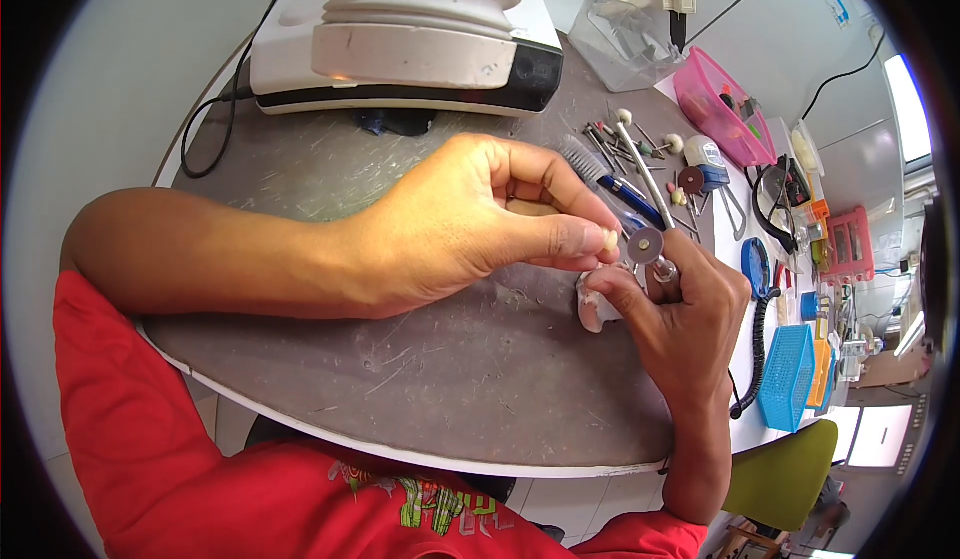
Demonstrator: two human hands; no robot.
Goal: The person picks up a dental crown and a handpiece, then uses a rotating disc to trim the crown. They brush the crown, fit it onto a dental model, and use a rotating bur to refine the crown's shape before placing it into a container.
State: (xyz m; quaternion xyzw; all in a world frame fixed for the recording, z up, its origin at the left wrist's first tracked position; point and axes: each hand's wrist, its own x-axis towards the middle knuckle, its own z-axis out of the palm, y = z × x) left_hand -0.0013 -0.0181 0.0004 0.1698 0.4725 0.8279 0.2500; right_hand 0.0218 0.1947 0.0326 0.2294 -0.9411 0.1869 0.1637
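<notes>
My left hand reaches across from the left, thumb and fingertips pinching a small cream-coloured dental crown. Close to its right is a round grey grinding disc on a rotary handpiece, whose shiny metal nose shows between the fingers of my right hand. My right hand is closed around that handpiece, most of its body hidden by the palm. Under my right thumb, a pinkish-white dental model is partly covered. A long pale rod extends up from behind my right fingers.
A white machine with a ribbed suction hose stands at the back. Several burs and polishing tips, a blue-handled brush and a small bottle lie beyond my hands. A pink basket and blue basket stand right.
</notes>
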